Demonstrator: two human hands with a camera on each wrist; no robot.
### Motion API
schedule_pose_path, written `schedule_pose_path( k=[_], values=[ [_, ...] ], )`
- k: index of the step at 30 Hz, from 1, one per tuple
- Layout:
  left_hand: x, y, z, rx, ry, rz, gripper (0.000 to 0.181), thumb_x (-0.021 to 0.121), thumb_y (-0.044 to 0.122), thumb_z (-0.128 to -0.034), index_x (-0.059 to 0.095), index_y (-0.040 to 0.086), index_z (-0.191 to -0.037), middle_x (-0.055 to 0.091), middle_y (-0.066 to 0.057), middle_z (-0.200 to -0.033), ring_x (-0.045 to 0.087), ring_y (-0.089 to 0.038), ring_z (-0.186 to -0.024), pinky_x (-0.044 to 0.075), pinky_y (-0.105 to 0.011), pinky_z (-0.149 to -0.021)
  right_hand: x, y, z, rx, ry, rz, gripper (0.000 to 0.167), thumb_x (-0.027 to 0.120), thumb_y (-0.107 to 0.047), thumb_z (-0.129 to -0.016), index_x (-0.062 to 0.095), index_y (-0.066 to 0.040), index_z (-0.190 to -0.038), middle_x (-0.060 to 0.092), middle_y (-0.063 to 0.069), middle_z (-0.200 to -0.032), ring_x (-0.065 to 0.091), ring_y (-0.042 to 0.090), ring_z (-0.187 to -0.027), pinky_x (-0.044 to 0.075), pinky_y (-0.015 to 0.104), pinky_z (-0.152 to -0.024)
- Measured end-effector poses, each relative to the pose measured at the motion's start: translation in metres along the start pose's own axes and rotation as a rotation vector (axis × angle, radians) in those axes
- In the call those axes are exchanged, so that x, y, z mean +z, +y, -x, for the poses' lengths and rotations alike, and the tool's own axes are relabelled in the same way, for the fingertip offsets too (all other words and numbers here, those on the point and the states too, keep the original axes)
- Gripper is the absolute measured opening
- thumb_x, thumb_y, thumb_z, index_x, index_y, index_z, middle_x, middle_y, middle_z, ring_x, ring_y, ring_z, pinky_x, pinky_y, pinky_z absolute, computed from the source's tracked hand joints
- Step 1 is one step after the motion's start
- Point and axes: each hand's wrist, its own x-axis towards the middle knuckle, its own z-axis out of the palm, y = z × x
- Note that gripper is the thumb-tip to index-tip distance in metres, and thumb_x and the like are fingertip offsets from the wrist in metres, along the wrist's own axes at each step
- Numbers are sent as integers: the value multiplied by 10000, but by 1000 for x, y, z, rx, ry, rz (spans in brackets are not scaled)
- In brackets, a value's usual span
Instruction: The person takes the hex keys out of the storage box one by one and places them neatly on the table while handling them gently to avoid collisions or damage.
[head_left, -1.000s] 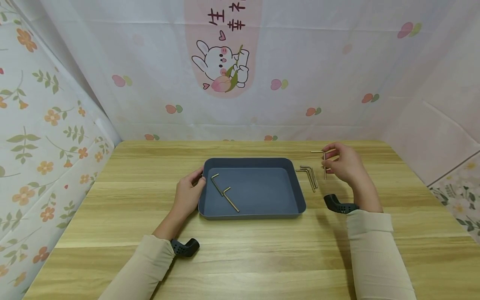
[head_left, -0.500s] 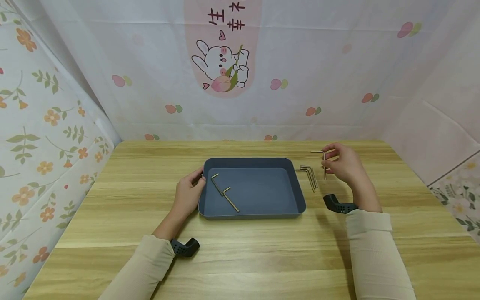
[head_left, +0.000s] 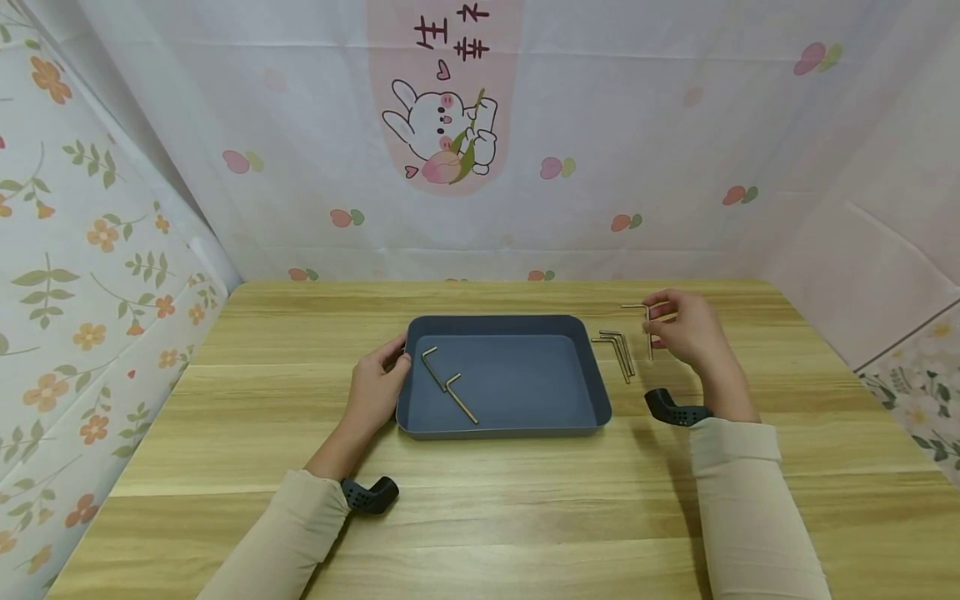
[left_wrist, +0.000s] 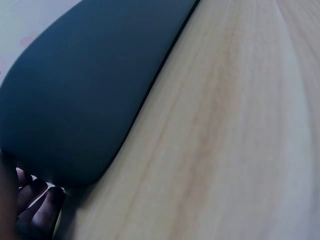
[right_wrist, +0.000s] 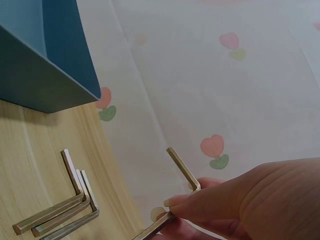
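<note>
On the left, my left hand (head_left: 377, 385) grips the short side wall of a grey-blue tray (head_left: 517, 379), thumb by the rim and fingers partly hidden along the outside. Inside the tray lie two L-shaped hex keys, a dark one (head_left: 432, 369) and a brassy one (head_left: 463, 403), their ends close together. My right hand (head_left: 688, 327), to the right of the tray, pinches another hex key (right_wrist: 183, 168) between thumb and fingers, raised above the table. Beside it, three hex keys (right_wrist: 52, 211) lie nested together on the wood.
A wood-grain table (head_left: 510, 517) carries everything. Behind it hangs a white printed cloth (head_left: 300, 125), with a floral cloth (head_left: 90, 275) on the left. Each wrist wears a dark camera mount, seen at the left wrist mount (head_left: 371, 496) and right wrist mount (head_left: 675, 410).
My right hand, still pinching the hex key, has shifted very slightly toward me. The left hand, tray and other hex keys stay as they were.
</note>
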Motion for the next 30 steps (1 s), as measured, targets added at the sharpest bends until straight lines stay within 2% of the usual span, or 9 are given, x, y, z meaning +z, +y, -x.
schedule_pose_path(
  k=[3,20,27,30],
  values=[
    [-1,1,0,5,-5,-1,453,521,115,-1014,531,10,-1454,601,-178,-1431,588,-295,-1326,498,-449,-1066,1,2,-1,4,6,0,380,585,-78,-993,555,37,-1354,593,263,-1193,670,436,-1061,625,442,-775],
    [0,1,1,5,-4,-1,452,526,112,-1012,534,13,-1453,609,-181,-1421,596,-294,-1316,501,-433,-1058,7,8,-4,18,29,4,378,570,-45,-988,560,63,-1351,603,281,-1179,659,445,-1069,620,473,-790],
    [-1,1,1,3,-11,6,449,529,119,-1015,536,26,-1454,606,-154,-1431,592,-259,-1325,504,-372,-1047,11,13,-6,36,27,9,364,579,-50,-985,574,54,-1334,605,260,-1165,683,385,-979,625,448,-771],
    [-1,1,1,4,-15,6,451,524,118,-1017,531,23,-1458,600,-156,-1438,588,-262,-1330,501,-379,-1054,12,14,-7,41,30,16,356,581,-53,-984,581,53,-1324,606,256,-1155,691,360,-937,627,435,-758]
  ],
)
